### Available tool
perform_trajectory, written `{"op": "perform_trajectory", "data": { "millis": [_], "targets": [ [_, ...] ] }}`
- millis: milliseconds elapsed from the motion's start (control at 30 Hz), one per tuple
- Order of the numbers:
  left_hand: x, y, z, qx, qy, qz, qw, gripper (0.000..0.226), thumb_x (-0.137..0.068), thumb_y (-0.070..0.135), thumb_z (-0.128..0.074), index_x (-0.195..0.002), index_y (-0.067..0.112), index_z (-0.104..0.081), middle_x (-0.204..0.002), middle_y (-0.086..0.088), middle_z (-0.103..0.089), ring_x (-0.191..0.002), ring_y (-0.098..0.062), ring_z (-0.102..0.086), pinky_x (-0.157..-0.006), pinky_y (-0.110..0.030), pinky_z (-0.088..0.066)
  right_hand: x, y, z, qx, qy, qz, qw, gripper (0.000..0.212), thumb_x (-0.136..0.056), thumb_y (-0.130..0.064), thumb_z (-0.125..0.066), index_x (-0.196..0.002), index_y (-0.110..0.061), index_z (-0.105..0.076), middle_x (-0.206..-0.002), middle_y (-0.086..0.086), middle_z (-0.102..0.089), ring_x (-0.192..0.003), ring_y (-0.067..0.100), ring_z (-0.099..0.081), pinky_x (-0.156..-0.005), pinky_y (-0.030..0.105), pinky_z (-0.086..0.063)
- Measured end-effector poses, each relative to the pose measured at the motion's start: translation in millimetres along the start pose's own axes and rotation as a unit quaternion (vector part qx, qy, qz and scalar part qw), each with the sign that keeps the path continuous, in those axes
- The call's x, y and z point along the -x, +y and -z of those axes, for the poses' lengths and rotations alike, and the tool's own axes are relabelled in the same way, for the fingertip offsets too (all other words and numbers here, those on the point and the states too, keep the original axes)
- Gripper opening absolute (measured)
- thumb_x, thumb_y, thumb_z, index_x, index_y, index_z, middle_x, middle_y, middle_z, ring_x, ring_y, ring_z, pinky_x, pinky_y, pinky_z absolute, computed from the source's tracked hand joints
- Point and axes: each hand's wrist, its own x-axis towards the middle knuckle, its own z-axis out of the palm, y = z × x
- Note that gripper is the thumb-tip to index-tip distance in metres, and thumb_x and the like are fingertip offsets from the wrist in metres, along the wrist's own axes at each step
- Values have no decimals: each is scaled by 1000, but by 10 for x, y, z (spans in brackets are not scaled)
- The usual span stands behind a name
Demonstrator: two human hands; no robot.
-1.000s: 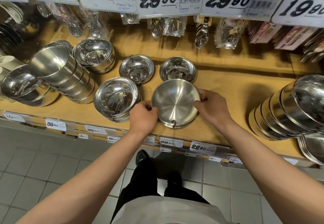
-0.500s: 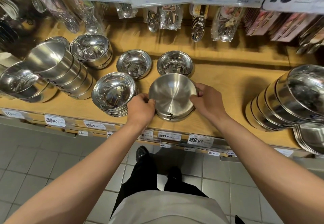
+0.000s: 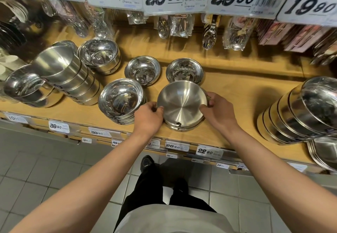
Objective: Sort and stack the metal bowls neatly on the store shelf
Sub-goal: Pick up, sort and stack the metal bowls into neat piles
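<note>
Little has changed over the last second: both hands stay on the same brushed-steel bowl (image 3: 181, 103), which sits atop a short stack at the front of the wooden shelf (image 3: 242, 94), as before. The one visible change is the right thumb, now hooked over the rim onto the inner surface. Reading: the bowl is nested and is being squared up, not lifted, so this stack looks nearly finished. Left hand (image 3: 148, 117) pinches the near-left rim, fingers curled. Right hand (image 3: 218, 109) grips the right rim, fingers wrapped behind the edge. The held bowl is shallow, matte, with fine circular brushing and a flat centre. Just left, a mirror-polished stack (image 3: 122, 100) throws sharp reflections. Behind stand two single polished bowls, one to the left (image 3: 142, 70) and one to the right (image 3: 184, 71). Farther left, a leaning column of straight-walled bowls (image 3: 67, 76); far right, a tilted stack (image 3: 299, 116). Hanging packaged spoons (image 3: 208, 32) line the back.
</note>
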Motion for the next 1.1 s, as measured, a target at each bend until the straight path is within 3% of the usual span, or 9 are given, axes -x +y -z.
{"op": "perform_trajectory", "data": {
  "millis": [133,333,467,633,733,833,900,967,1100],
  "targets": [
    [123,27,110,-41,9,-27,999,24,-98,28,-61,-113,11,-70,-90,3,-70,-86,-17,-65,-77,-27,-47,-49,17,74,-10,18,-48,999,50,-90,-25,-63,-139,-15,-58,-100,-1,-66,-98,15,-58,-80,20,-35],
    [211,212,445,-29,40,-70,996,6,-96,26,-65,-102,28,-67,-83,19,-67,-79,3,-63,-73,-13,-49,-360,-121,145,-68,68,-101,990,45,-91,-31,-63,-134,-16,-62,-103,-2,-67,-102,18,-59,-89,26,-40],
    [58,408,736,33,35,-61,997,12,-96,25,-64,-105,25,-72,-89,10,-72,-85,-11,-67,-92,-39,-57,-757,-214,88,-121,34,-141,982,46,-91,-39,-66,-129,-14,-61,-116,8,-72,-111,29,-66,-103,43,-50],
    [-217,540,1022,76,45,-40,995,10,-97,18,-63,-95,23,-72,-92,-2,-75,-93,-25,-72,-94,-50,-57,-1131,-220,-56,-201,-23,-220,954,41,-92,-21,-69,-121,7,-61,-89,22,-65,-74,31,-58,-70,43,-48],
    [-368,504,1100,85,35,-38,995,11,-98,17,-62,-95,21,-72,-97,-8,-75,-93,-26,-73,-92,-49,-58,-1221,-228,-137,-213,-23,-239,947,28,-88,-3,-69,-111,11,-66,-92,32,-67,-78,36,-59,-73,48,-49],
    [-518,459,1121,75,25,-39,996,12,-98,17,-61,-95,22,-72,-95,-6,-75,-80,-12,-70,-88,-39,-60,-1236,-243,-139,-221,-6,-240,945,27,-88,0,-70,-112,12,-66,-89,28,-66,-78,33,-57,-70,44,-47],
    [-637,465,1134,71,15,-37,997,12,-99,18,-61,-94,21,-72,-92,-6,-75,-82,-14,-69,-89,-43,-59,-1210,-225,-97,-250,6,-239,938,25,-88,1,-70,-109,13,-66,-96,33,-68,-74,32,-61,-63,38,-53],
    [-793,477,1146,49,8,-46,998,13,-99,20,-60,-93,22,-71,-91,-5,-74,-87,-22,-72,-87,-50,-59,-1153,-194,-42,-285,37,-245,926,11,-90,-1,-70,-100,4,-67,-100,29,-69,-66,29,-66,-49,29,-59],
    [-1191,526,1108,-19,-2,-49,999,11,-98,17,-59,-97,21,-69,-97,-3,-73,-94,-26,-70,-91,-52,-58,-964,-140,85,-345,119,-267,892,9,-92,-3,-67,-94,-12,-64,-102,20,-70,-87,34,-71,-54,28,-60]
  ]
}}
